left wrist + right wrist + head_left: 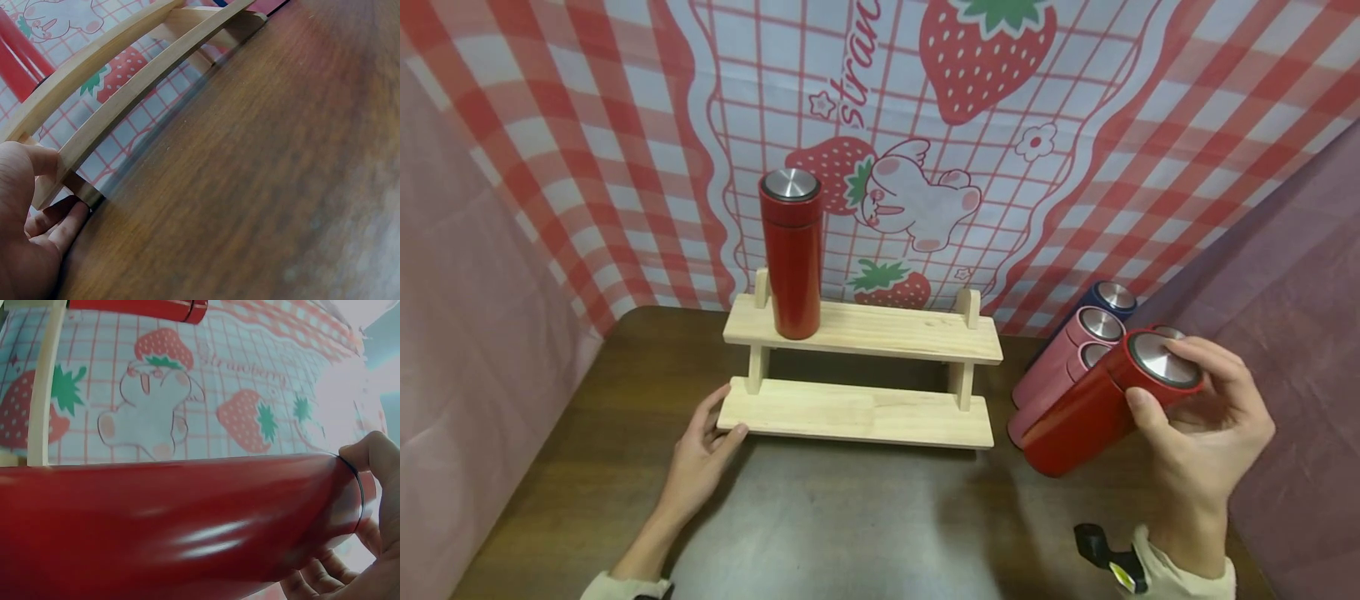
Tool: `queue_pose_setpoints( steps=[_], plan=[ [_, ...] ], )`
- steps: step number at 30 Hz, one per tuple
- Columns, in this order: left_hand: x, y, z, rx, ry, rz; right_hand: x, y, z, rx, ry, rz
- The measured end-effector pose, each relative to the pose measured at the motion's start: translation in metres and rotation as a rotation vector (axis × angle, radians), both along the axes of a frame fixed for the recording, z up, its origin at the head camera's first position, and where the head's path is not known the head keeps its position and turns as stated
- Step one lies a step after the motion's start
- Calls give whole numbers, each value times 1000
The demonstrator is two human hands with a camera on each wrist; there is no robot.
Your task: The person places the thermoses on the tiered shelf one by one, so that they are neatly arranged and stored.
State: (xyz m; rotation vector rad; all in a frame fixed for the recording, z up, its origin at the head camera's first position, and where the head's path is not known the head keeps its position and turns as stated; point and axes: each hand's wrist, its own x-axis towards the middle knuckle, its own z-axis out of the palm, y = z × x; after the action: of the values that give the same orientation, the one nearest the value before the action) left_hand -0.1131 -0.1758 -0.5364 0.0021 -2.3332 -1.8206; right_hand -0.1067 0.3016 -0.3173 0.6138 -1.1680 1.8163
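My right hand [1213, 425] grips a red thermos [1086, 412] near its silver lid, thumb on one side and fingers on the other. The thermos is tilted, its base toward the rack; in the right wrist view its red body [175, 525] fills the lower half. My left hand [700, 458] holds the left end of the lower board of a two-tier wooden rack [857, 414]. The left wrist view shows the left hand's fingers [65, 228] around that board's end. A second red thermos [793, 258] stands upright on the upper tier, toward its left end.
Two pink thermoses [1067, 354], a dark blue thermos [1112, 298] and another red lid partly hidden behind my right hand are grouped right of the rack. A strawberry-print cloth [955, 192] hangs behind the brown table [850, 517]. Pink cloth [467, 333] hangs at both sides.
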Motion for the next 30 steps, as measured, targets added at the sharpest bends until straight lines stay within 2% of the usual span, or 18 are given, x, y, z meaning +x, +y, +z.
queue_pose_setpoints(
  steps=[2, 4, 6, 9, 14, 16, 18, 21, 23, 26, 29, 30],
  plan=[
    [-1, -1, -8, 15, 53, 1, -1, -4, -1, 4, -5, 6],
    [0, -1, -10, 24, 76, -2, -2, -7, -3, 12, -11, 21],
    [0, -1, -11, 31, 86, -11, -4, -10, -4, 25, -15, 39],
    [-4, -4, -15, 25, 55, -18, -6, -14, -4, 51, -24, 54],
    [-18, -15, -49, 43, 53, -28, -10, -24, -2, 86, -45, 51],
    [-15, -13, -39, 45, 32, -36, -12, -29, -2, 101, -55, 46],
    [-15, -13, -38, 35, 25, -27, -15, -34, -3, 112, -69, 38],
    [-12, -11, -29, 20, 13, -17, -21, -39, -5, 111, -85, 32],
    [-17, -16, -44, 14, 25, -19, -26, -43, -7, 102, -90, 31],
    [-20, -19, -51, 12, 16, -21, -32, -50, -8, 84, -83, 25],
    [-17, -17, -44, 19, 4, -24, -38, -56, -8, 73, -78, 23],
    [-15, -15, -37, 22, 2, -23, -40, -58, -8, 73, -77, 23]
  ],
)
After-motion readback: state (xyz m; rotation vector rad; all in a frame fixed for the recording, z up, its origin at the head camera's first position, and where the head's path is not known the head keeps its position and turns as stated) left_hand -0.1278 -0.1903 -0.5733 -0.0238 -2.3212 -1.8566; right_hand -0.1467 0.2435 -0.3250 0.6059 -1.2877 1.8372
